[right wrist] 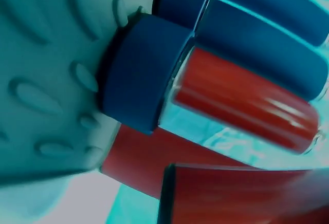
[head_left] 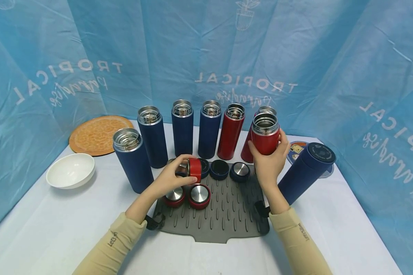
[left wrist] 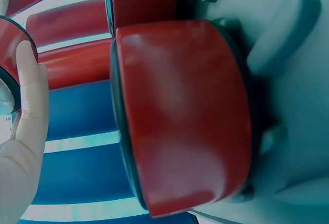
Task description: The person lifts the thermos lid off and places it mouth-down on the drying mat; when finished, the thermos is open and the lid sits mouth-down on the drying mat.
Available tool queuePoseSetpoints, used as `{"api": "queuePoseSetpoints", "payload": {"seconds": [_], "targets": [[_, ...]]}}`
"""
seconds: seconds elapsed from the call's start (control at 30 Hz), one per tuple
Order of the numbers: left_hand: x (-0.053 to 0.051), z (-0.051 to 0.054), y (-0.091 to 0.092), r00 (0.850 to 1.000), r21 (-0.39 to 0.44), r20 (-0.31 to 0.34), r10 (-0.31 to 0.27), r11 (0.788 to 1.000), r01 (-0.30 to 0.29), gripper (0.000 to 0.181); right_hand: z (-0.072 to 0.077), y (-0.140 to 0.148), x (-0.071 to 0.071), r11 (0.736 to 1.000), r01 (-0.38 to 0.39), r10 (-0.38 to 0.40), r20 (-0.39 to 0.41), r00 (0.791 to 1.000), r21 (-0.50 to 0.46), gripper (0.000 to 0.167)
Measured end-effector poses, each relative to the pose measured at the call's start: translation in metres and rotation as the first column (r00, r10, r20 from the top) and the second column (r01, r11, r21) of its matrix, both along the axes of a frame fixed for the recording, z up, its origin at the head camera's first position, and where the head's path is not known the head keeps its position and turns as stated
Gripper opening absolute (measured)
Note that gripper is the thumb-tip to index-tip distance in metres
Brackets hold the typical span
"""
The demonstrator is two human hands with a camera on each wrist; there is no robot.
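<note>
My left hand (head_left: 169,177) pinches a red flask lid (head_left: 195,170) turned on its side above the dark mat (head_left: 227,206). The same lid (left wrist: 7,47) shows at the left wrist view's edge. My right hand (head_left: 271,164) grips a lidless red flask (head_left: 265,142) with a steel mouth, raised at the mat's far right corner. In the right wrist view this flask (right wrist: 241,196) fills the bottom, the hand out of sight. Two red lids (head_left: 199,195) with steel tops lie below my left hand. Several navy lids (head_left: 219,170) line the mat's back edge, some partly hidden.
Behind the mat stand lidless navy flasks (head_left: 210,133) and red flasks (head_left: 231,133). A capped navy flask (head_left: 304,173) stands right of my right hand. At left are a white bowl (head_left: 70,172) and an orange round placemat (head_left: 99,135); a blue patterned mat (head_left: 327,172) lies right.
</note>
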State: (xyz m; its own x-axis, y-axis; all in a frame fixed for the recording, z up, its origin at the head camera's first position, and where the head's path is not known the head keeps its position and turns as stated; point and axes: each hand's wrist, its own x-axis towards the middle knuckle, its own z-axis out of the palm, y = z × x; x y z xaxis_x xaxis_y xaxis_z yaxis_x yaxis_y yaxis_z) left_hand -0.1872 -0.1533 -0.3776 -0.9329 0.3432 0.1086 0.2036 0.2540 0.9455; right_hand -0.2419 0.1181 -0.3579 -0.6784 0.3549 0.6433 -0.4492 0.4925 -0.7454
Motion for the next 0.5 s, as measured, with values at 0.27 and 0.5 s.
{"api": "queuePoseSetpoints", "payload": {"seconds": [0.27,0.5], "targets": [[0.002,-0.002,0.005,1.0,-0.06,-0.012,-0.007,0.998,0.006,0.061,-0.011,0.012,-0.02,0.96,0.099,-0.073,0.108,0.991,-0.261,0.079],[0.006,0.0,0.013,0.997,-0.12,-0.07,-0.026,0.993,0.017,0.061,-0.018,0.019,-0.031,0.88,0.186,-0.117,0.18,0.977,-0.437,0.081]]}}
